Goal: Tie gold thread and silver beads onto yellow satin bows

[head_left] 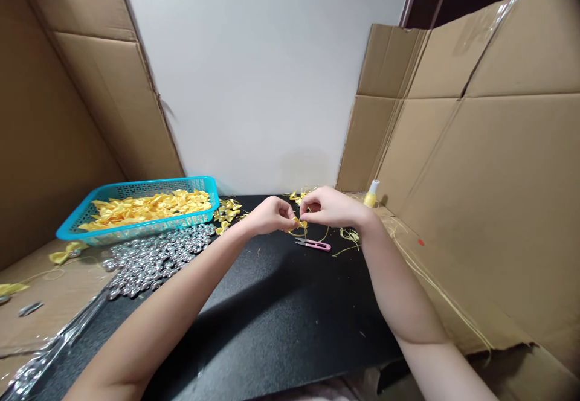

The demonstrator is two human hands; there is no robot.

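Observation:
A small yellow ribbon bow is held up in front of me, over the black table. My left hand is closed, pinching the bow's left side between thumb and fingers. At the bow's upper right edge, the thumb and finger of my right hand are closed in a pinch. What lies between those right fingertips is too small to make out. A yellow thread loops below the bow. Just beneath both hands, pink thread snips lie on the table.
A blue basket full of yellow bows stands at the left. Beside it spread many silver beads and loose bows. A yellow thread spool stands at the right, near thread scraps. Cardboard walls flank the black table.

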